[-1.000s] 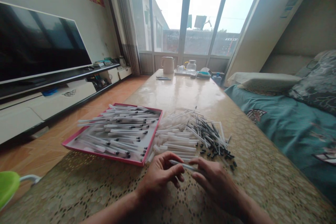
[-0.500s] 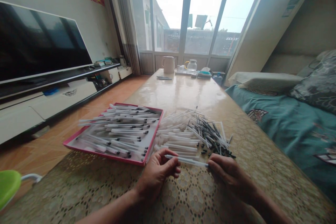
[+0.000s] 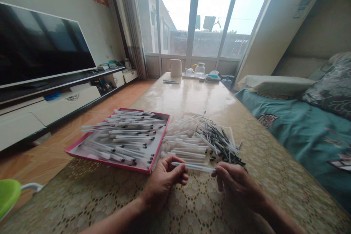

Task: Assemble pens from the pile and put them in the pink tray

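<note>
Between my hands lies a white translucent pen [image 3: 200, 168], held roughly level above the table. My left hand [image 3: 170, 175] pinches its left end between thumb and forefinger. At the other end, the thumb and fingers of my right hand [image 3: 233, 179] close on the tip, hiding it. Just beyond are loose white pen barrels [image 3: 189, 146], a heap of dark thin refills [image 3: 219, 135] and several small black plugs [image 3: 212, 158]. To the left, a pink-rimmed tray [image 3: 109, 162] holds many white pens with black ends [image 3: 128, 131].
The long table [image 3: 189, 98] has a patterned cover. At its far end stand a beige pitcher [image 3: 175, 68] and a glass jug [image 3: 200, 69]. A sofa [image 3: 290, 124] runs along the right side, and a green stool [image 3: 9, 193] is at lower left.
The fingers of my right hand have shifted slightly at the pen's right end, with the lower fingers now more spread. My left hand keeps its pinch in the same place.
</note>
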Action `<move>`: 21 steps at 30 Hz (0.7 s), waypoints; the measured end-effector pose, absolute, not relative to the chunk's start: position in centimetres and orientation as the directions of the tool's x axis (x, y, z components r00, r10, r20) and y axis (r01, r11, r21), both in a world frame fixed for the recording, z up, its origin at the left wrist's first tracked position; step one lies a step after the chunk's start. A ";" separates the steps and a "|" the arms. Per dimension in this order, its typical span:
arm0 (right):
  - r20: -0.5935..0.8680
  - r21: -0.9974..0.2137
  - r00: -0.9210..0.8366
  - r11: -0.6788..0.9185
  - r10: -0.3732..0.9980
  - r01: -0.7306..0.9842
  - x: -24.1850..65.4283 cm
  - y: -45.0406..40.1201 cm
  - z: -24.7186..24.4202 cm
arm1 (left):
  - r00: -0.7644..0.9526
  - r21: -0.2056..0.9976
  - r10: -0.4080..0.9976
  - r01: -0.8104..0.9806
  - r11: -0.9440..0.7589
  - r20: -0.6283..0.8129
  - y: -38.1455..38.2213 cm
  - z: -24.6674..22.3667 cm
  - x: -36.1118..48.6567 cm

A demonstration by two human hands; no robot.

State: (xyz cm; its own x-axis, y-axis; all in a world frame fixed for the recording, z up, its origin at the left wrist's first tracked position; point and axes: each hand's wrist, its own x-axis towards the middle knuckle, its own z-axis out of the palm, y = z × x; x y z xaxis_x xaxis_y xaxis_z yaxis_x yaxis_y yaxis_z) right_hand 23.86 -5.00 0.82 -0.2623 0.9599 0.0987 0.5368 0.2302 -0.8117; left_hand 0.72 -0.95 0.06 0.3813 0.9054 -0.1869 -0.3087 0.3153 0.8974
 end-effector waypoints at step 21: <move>0.032 -0.819 -0.245 0.166 0.969 0.549 24.2 -4.8 0.2 | 0.384 0.889 0.904 -0.323 0.324 -0.190 -0.8 -0.1 0.7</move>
State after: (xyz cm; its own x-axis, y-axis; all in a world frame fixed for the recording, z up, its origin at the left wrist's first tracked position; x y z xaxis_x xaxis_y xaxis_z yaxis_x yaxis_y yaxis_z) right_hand 24.23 -4.80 0.18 -0.2451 0.9689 0.0324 0.5489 0.1663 -0.8192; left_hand 0.73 -0.78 -0.15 0.3841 0.9036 -0.1898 -0.3232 0.3242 0.8891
